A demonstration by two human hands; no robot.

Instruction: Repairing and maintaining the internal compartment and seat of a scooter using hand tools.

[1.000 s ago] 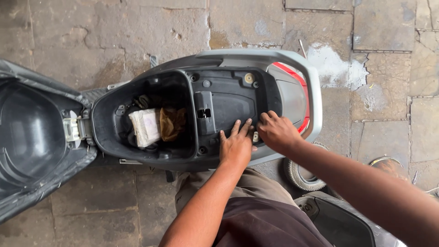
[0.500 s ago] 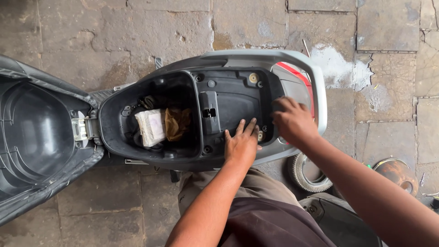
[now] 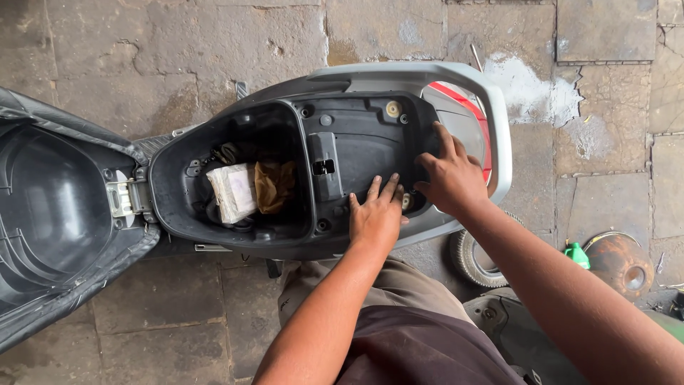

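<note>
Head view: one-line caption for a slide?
Left hand and right hand press on a scooter's black underseat tray, seat flipped open.

An outdoor repair yard: opened scooter (image 3: 320,164), stone paving (image 3: 214,43), loose wheel (image 3: 474,260).

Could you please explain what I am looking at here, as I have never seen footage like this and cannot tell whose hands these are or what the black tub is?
The picture comes from a camera worn on a person's head, looking straight down, so the two bare arms coming up from the bottom are that person's own. Below them stands a scooter on a stone floor, with its seat flipped open to the left on a hinge. The black tub is the storage compartment under the seat; a whitish wrapped bundle and a brown cloth lie in it. The left hand rests flat on the black panel behind the tub, at its near edge. The right hand touches the same panel nearer the red tail light. Neither hand holds anything. A small tyre and a green bottle lie at lower right.
</note>
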